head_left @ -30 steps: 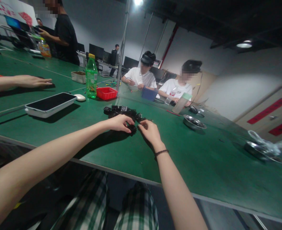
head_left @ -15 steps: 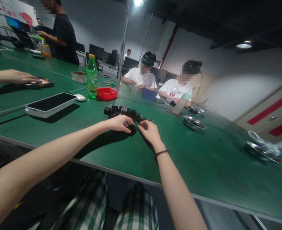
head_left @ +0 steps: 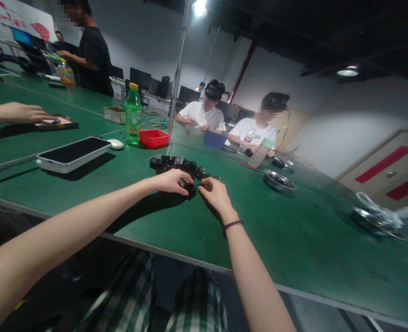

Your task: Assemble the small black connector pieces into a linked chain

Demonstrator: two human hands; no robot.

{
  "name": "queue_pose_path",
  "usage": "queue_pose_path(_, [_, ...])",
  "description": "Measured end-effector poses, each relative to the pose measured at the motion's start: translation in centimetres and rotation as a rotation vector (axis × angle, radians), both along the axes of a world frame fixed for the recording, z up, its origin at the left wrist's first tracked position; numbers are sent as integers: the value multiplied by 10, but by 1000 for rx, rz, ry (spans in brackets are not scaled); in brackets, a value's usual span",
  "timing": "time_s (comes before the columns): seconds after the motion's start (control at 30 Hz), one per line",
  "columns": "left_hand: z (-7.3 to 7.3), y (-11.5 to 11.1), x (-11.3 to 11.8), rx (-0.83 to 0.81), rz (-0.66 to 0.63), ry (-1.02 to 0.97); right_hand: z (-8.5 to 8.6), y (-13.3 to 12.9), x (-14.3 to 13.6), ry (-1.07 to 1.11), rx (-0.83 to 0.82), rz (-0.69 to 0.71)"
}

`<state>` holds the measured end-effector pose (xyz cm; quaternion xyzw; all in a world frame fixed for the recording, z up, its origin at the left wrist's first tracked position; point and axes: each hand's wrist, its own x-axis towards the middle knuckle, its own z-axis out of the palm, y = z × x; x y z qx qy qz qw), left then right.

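Note:
A black jointed assembly of blocky parts (head_left: 171, 162) lies on the green table (head_left: 176, 221) in front of me, with light square labels on its left end. My left hand (head_left: 173, 180) is closed, thumb and fingers gripping a small black part (head_left: 190, 189) at the near side of the assembly. Just to the right, my right hand (head_left: 216, 192) has its thumb and forefinger pinched together beside that part. Whatever lies between those right fingertips is too small to make out. Both hands partly cover the assembly's near and right end.
Leftward are a white device with a dark screen (head_left: 74, 154), a white mouse (head_left: 116, 144), a green bottle (head_left: 132, 115) and a red tray (head_left: 154, 138). A co-worker's hand (head_left: 24, 113) rests far left. Two metal bowls, one here (head_left: 279, 180), stand right.
My right fingertips have shifted slightly left and closer to the black part. My left hand keeps its grip. The whole view has tilted a little.

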<state>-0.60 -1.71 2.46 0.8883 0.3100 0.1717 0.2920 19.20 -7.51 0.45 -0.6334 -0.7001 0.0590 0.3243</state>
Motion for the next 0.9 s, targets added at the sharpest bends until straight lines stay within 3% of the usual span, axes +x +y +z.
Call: queue_pose_path(0.9, [-2, 2, 1, 25, 4, -10, 0, -2, 1, 19, -17, 22])
